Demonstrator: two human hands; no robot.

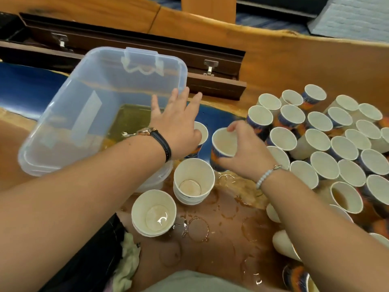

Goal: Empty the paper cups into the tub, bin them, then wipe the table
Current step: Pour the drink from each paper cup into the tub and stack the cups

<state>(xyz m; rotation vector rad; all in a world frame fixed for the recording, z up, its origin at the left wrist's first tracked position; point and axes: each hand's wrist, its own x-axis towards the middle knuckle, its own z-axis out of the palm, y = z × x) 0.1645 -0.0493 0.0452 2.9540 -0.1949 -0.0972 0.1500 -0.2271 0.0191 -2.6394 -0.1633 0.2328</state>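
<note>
Beside the tub (183, 68), my right fingers (235, 127) curl round a cup (223, 142), left fingers (185, 98) spread — a slippery grip could slop liquid across the bench (227, 218).

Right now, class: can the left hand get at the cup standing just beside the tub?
Probably yes. The left hand is open and empty, right over that cup, partly covering it. The right hand grips a neighbouring cup alongside, not across the way.

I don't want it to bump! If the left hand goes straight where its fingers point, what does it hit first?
Probably the tub, its right wall just beyond the left hand. If it slips past, the dark wooden case behind. Depth is unclear.
</note>
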